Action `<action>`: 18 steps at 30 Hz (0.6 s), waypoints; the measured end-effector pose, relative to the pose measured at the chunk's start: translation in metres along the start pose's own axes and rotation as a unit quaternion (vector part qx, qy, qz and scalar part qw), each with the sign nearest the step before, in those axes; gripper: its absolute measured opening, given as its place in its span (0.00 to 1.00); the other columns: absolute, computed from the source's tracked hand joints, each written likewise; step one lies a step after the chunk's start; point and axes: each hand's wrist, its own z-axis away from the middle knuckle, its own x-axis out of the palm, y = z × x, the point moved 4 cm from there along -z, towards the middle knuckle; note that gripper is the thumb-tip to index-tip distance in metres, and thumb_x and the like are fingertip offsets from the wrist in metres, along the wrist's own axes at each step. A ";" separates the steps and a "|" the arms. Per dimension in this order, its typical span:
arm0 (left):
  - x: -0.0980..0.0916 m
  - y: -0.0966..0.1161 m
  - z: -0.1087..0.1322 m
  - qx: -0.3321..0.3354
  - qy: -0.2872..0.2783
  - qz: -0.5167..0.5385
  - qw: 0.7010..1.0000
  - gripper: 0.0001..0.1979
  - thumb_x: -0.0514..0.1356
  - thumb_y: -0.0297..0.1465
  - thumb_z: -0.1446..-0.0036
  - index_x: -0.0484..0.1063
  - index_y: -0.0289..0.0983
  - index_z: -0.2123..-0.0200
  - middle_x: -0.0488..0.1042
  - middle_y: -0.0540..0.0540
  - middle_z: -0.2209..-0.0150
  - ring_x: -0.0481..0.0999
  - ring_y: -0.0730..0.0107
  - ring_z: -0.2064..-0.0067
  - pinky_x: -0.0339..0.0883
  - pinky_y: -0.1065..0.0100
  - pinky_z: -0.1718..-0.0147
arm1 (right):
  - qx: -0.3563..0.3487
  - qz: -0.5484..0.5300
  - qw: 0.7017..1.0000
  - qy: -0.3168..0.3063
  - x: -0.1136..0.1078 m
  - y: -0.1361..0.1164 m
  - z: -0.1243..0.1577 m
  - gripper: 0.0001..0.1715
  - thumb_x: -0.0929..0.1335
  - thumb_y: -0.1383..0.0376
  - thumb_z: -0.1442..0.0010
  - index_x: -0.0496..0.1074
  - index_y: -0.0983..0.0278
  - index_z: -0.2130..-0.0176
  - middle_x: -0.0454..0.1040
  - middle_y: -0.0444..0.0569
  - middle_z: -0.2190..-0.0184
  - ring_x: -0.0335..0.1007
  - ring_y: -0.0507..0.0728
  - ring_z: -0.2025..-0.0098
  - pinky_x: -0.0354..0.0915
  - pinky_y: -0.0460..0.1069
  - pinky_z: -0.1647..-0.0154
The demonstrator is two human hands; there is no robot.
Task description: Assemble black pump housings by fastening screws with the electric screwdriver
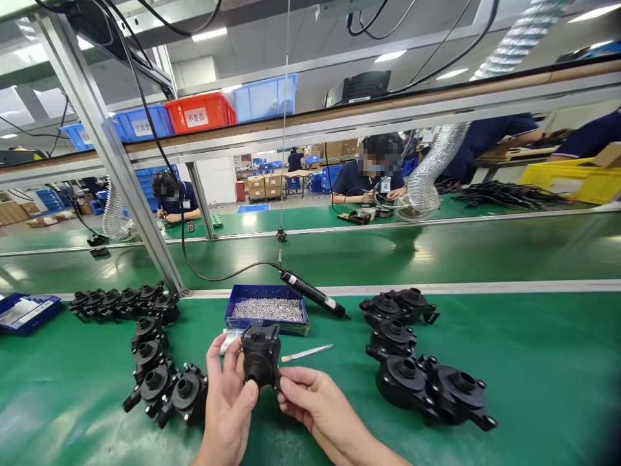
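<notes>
My left hand [228, 395] is closed around a black plastic pump housing [262, 353], held up off the bench with its round spout towards me. Thumb and fingers of my right hand [310, 395] pinch at the lower right edge of the same housing; whether a small part sits between them is hidden. Just behind it stands a blue tray [266, 291] full of small silver screws [266, 310]. A slim white stick with a yellowish end [308, 353] lies right of the housing. An electric screwdriver [313, 292] hangs tilted on a cord beside the tray.
Several similar housings [155, 382] stand at the left, some with silver screws; another group [407, 375] is at the right. A blue bin [29, 314] is at the far left. An aluminium post [107, 142] rises behind. Co-workers [366, 175] sit across the green bench.
</notes>
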 end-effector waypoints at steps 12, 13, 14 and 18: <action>-0.013 -0.008 -0.007 -0.218 0.004 -0.062 0.974 0.42 0.73 0.40 0.51 0.57 0.48 0.37 0.70 0.43 0.46 0.78 0.60 0.56 0.77 0.64 0.68 | -0.311 0.427 0.846 0.075 -0.004 -0.088 -0.012 0.15 0.71 0.56 0.38 0.77 0.62 0.55 0.80 0.52 0.58 0.76 0.63 0.57 0.71 0.56 0.54; -0.013 -0.011 -0.007 -0.242 -0.008 -0.084 0.966 0.40 0.73 0.40 0.52 0.60 0.47 0.38 0.71 0.44 0.47 0.78 0.60 0.57 0.77 0.64 0.70 | -0.345 0.476 0.802 0.106 -0.004 -0.102 -0.020 0.21 0.70 0.58 0.37 0.74 0.62 0.47 0.77 0.56 0.50 0.73 0.65 0.49 0.70 0.58 0.48; -0.014 -0.013 -0.006 -0.262 -0.022 -0.105 0.959 0.39 0.73 0.40 0.53 0.61 0.46 0.40 0.71 0.44 0.49 0.78 0.61 0.58 0.76 0.65 0.71 | -0.357 0.532 0.757 0.131 -0.004 -0.114 -0.031 0.29 0.70 0.59 0.37 0.68 0.63 0.39 0.72 0.59 0.42 0.68 0.67 0.41 0.66 0.61 0.41; -0.012 -0.021 -0.002 -0.278 -0.084 -0.162 0.943 0.39 0.71 0.39 0.54 0.60 0.44 0.40 0.70 0.47 0.55 0.77 0.63 0.60 0.73 0.70 0.78 | -0.281 0.656 0.675 0.187 -0.011 -0.144 -0.081 0.42 0.69 0.62 0.37 0.55 0.73 0.31 0.61 0.70 0.34 0.53 0.74 0.31 0.54 0.65 0.33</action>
